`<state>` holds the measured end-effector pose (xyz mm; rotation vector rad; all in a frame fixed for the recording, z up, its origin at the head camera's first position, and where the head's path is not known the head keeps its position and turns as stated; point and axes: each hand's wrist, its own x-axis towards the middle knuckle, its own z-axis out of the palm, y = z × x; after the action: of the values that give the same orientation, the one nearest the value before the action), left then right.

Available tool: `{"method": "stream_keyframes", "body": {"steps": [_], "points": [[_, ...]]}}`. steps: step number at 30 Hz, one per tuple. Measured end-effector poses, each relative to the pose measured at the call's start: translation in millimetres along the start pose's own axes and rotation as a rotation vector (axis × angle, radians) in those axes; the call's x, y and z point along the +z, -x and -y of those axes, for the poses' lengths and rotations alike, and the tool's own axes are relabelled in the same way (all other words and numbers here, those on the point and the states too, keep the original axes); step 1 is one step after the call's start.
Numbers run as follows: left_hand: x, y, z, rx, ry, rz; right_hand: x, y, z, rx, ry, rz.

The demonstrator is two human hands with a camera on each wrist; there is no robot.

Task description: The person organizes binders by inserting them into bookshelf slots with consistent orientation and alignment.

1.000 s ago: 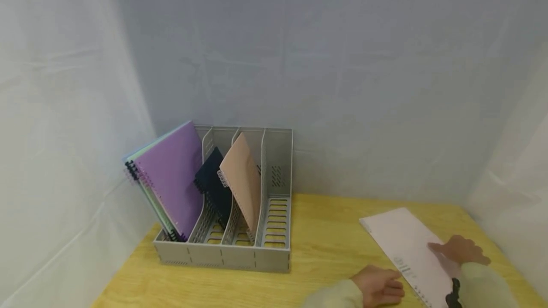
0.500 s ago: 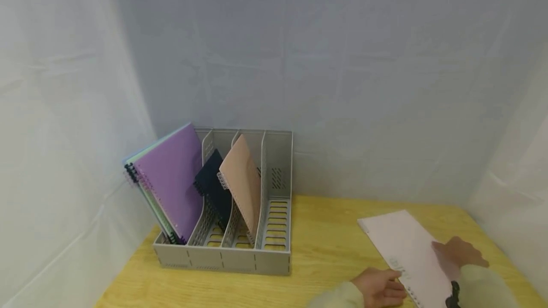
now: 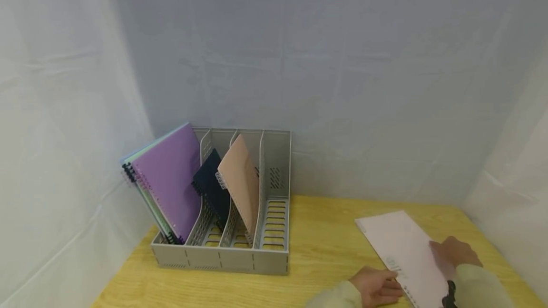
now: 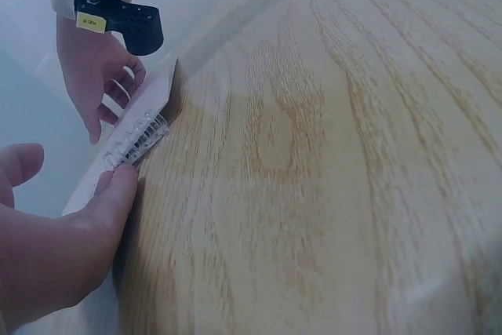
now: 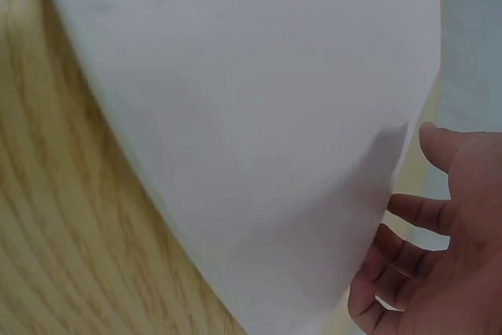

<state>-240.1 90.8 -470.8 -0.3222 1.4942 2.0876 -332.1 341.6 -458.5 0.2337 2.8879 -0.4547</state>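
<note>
A pale pink spiral notebook (image 3: 402,246) lies on the table at the front right, grey lettering on its cover. My left hand (image 3: 374,286) is at its left side, the thumb right at the clear spiral binding (image 4: 141,143) in the left wrist view. On the far side, my right hand (image 3: 455,253) touches the notebook's edge. Loosely bent fingertips meet that edge in the right wrist view, while the thumb (image 5: 443,147) stands apart from the fingers. Pale sleeves cover both forearms, and a dark camera (image 4: 129,25) sits on the right wrist.
A grey file rack (image 3: 231,258) with several slots stands left on the wooden table (image 3: 317,246). It holds a purple notebook (image 3: 173,175) with others behind it, a navy notebook (image 3: 214,187) and a peach notebook (image 3: 241,179). White sheeting (image 3: 385,84) surrounds the table.
The pale pink notebook has shifted slightly left, and my right hand has moved a little left with it. My left hand has stayed almost in place.
</note>
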Motion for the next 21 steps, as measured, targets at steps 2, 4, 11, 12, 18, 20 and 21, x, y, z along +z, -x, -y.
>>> {"method": "stream_keyframes", "body": {"steps": [2,4,11,12,18,20,21], "points": [[-0.3,1.3,0.5,0.045,-0.004,-0.012,0.4,0.9,0.6,-0.014,-0.003,-0.016],[-1.4,2.2,1.4,0.089,-0.011,-0.023,0.4,2.9,1.8,-0.037,-0.002,-0.023],[-8.5,0.0,4.0,0.156,-0.024,-0.009,3.5,6.1,8.0,-0.063,-0.035,-0.005],[-8.4,-0.6,4.8,0.177,-0.027,-0.009,3.4,8.3,10.5,-0.070,-0.033,-0.007],[-4.3,-2.1,8.1,0.317,-0.028,-0.083,2.0,18.4,19.9,-0.161,-0.009,-0.047],[-4.6,-2.1,7.5,0.333,-0.020,-0.106,1.9,14.3,17.5,-0.201,-0.004,-0.045],[-5.2,-2.2,6.8,0.337,-0.020,-0.116,1.3,11.9,16.0,-0.210,-0.009,-0.036]]}}
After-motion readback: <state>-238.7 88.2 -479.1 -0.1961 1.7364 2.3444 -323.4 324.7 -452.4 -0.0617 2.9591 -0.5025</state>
